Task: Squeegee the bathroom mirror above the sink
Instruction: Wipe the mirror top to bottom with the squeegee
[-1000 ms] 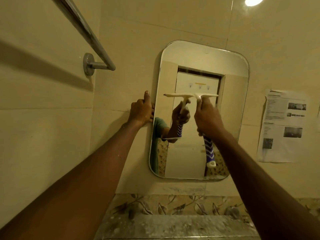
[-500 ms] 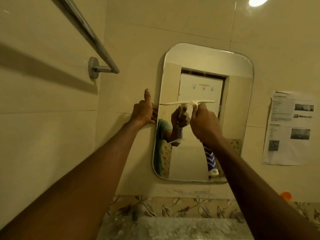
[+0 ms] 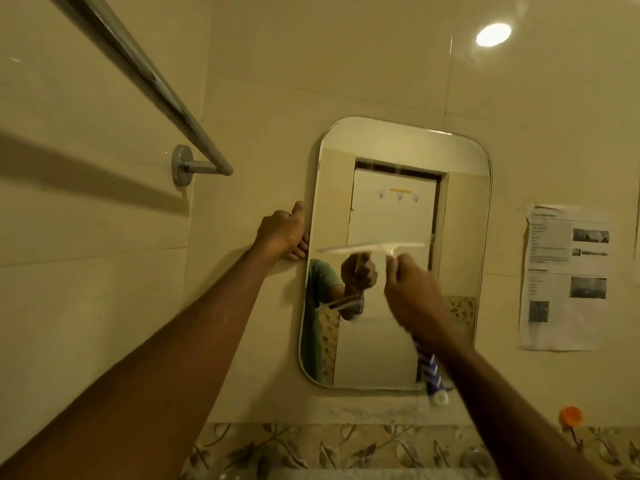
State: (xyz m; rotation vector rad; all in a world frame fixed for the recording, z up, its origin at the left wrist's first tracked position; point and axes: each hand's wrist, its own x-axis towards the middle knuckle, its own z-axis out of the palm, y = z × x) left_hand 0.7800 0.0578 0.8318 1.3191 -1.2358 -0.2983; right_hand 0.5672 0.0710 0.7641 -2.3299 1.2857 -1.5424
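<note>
Right hand [image 3: 414, 299], lower right of centre, closed round the squeegee [image 3: 374, 248]; blade level across the mirror [image 3: 464, 209] at mid-height, just above the knuckles, handle slanting down-right. Left hand [image 3: 282, 233] gripping the mirror's left edge. Next pull probably straight down over the lower half.

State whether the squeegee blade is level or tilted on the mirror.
Roughly level: the squeegee blade runs almost horizontally across the mirror, gripped by the right hand.
</note>
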